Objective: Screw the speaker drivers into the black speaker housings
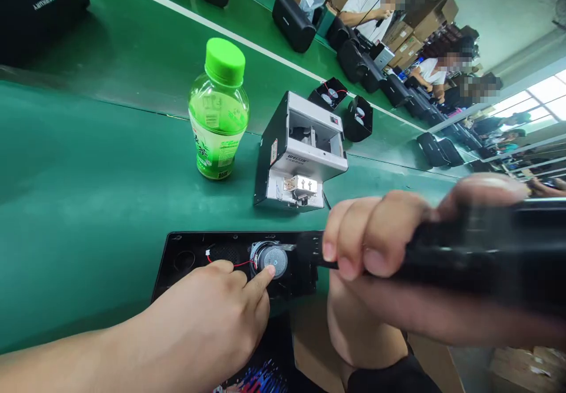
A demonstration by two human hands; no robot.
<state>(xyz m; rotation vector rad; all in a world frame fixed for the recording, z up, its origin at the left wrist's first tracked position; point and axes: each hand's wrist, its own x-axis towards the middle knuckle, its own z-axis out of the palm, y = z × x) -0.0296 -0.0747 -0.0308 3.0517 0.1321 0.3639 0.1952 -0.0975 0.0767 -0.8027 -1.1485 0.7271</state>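
A black speaker panel [177,243] lies on the green bench with a round speaker driver [275,257] set in it. Red wires with a white plug run from the driver. My left hand [225,304] presses the driver with one outstretched finger; its other fingers are bent and partly hidden. My right hand [375,234] is wrapped round a black electric screwdriver [469,251], blurred by motion. The tool lies nearly level, its metal bit [286,247] pointing left at the driver's rim. Whether the bit sits on a screw, I cannot tell.
A screw feeder machine [305,139] stands behind the panel, with a green drink bottle [219,110] to its left. Two small speaker boxes [359,117] sit beyond it. Black speaker cases [294,22] line the far bench strip, where other people [367,4] work.
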